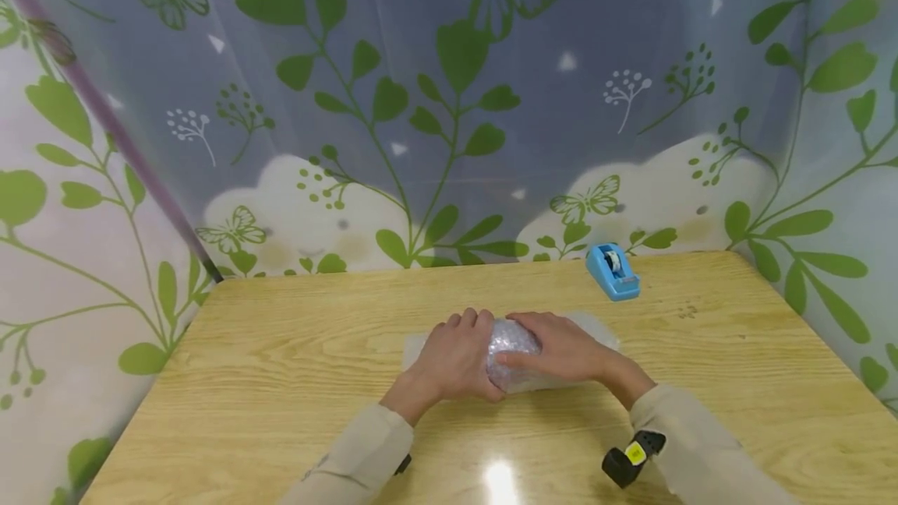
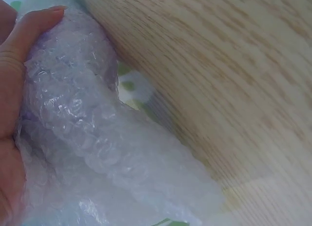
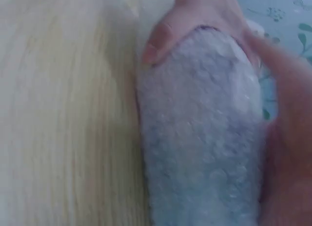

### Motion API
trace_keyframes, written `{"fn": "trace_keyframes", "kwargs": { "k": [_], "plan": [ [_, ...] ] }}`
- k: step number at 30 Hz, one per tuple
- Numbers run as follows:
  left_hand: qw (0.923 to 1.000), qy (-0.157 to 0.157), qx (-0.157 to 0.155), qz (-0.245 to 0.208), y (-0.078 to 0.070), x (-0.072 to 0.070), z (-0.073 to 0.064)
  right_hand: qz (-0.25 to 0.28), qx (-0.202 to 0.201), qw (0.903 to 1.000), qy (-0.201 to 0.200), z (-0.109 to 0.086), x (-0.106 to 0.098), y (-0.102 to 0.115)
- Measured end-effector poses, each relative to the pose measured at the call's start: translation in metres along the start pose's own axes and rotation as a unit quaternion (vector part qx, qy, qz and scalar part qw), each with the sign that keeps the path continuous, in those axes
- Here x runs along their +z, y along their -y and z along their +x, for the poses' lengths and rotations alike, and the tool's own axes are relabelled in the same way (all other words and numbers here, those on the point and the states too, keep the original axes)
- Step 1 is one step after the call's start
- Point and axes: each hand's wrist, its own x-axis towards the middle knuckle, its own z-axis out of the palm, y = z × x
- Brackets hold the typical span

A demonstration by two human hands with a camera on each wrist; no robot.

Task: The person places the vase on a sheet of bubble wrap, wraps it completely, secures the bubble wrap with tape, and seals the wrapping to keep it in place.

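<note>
A bundle rolled in clear bubble wrap [image 1: 510,345] lies on the wooden table between the two hands. Something faintly purple shows through the layers, its kind hidden. My left hand [image 1: 456,357] grips the bundle's left end, fingers over the top and thumb at the near side. From the right, my right hand [image 1: 561,345] holds it with the thumb along the near side. In the left wrist view, loose bubble wrap [image 2: 122,162] trails away from the rolled part. The right wrist view shows the roll [image 3: 204,123] lengthwise, with the left hand [image 3: 209,11] around its far end.
A blue tape dispenser [image 1: 613,273] stands at the back right of the table [image 1: 295,380]. Behind and at both sides hang cloth walls [image 1: 351,139] printed with leaves and butterflies. Flat bubble wrap [image 1: 592,327] sticks out behind the right hand.
</note>
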Motion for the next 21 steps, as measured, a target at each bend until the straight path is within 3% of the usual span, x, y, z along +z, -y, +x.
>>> {"fn": "trace_keyframes", "kwargs": {
  "k": [9, 16, 21],
  "plan": [
    [0.9997, -0.005, 0.001, -0.023, 0.0014, 0.0006, -0.0003, -0.038, -0.030, 0.9987, -0.013, -0.0005, 0.0010, 0.0008],
    [0.9999, -0.001, 0.003, -0.014, -0.0003, 0.0007, 0.0017, -0.014, 0.011, 0.9997, -0.019, -0.0015, 0.0017, 0.0028],
    [0.9996, 0.004, -0.004, -0.027, 0.0005, 0.0006, 0.0001, -0.014, 0.010, 0.9995, -0.027, 0.0005, 0.0023, 0.0051]
  ]
}}
